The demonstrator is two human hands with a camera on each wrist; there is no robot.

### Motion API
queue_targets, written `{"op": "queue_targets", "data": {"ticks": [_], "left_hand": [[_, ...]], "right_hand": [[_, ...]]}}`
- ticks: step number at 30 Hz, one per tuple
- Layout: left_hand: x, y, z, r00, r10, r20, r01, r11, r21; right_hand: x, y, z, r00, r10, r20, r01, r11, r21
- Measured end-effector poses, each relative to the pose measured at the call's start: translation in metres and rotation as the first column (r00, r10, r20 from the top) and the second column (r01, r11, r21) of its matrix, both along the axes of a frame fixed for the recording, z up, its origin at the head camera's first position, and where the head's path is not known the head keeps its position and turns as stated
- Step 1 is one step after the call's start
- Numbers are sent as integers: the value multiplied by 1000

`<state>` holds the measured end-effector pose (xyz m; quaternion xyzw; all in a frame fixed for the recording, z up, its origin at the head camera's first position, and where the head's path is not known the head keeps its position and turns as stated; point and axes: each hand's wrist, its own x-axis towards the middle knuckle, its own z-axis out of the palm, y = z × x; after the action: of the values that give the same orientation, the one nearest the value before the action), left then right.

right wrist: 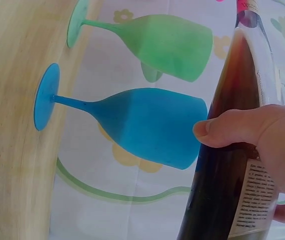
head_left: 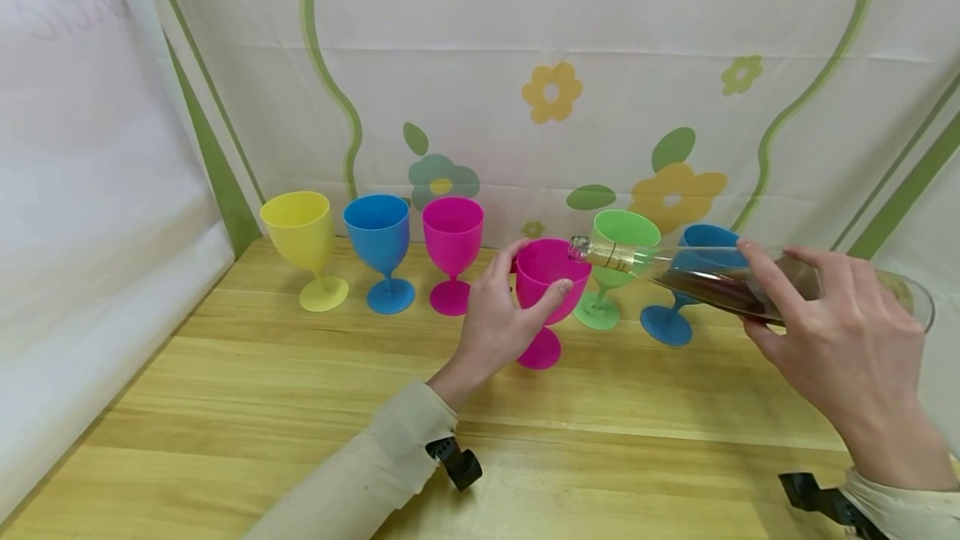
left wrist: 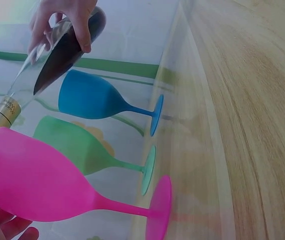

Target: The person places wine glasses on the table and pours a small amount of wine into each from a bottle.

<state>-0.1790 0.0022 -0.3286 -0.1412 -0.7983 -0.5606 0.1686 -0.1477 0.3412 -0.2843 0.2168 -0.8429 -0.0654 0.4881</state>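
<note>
Before five other goblets [head_left: 452, 244], hands [head_left: 497, 319] [head_left: 840, 340] grip a pink goblet [left wrist: 37, 175] and tilted bottle [head_left: 701, 277].

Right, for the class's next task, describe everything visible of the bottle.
The bottle looks like clear glass, with a slender neck, a printed gold band around it and a printed pale label on the body. Dark reddish-brown liquid partly fills it. Held off the table, it leans far over, its body in the right grip. Its mouth is at the nearest pink goblet's rim; contact there is unclear.
</note>
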Motion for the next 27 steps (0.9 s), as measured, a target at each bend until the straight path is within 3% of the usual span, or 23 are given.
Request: {"op": "queue_targets", "data": {"ticks": [13,27], "left_hand": [[0,0,1,1000,4,-1,-4,1000,-1],[0,2,1,1000,7,1,-7,1000,-2]], "right_hand": [[0,-2,-1,1000,0,-22,0,1000,-5],[-3,-10,-1,992,38,-118,-45,997,-58]]}}
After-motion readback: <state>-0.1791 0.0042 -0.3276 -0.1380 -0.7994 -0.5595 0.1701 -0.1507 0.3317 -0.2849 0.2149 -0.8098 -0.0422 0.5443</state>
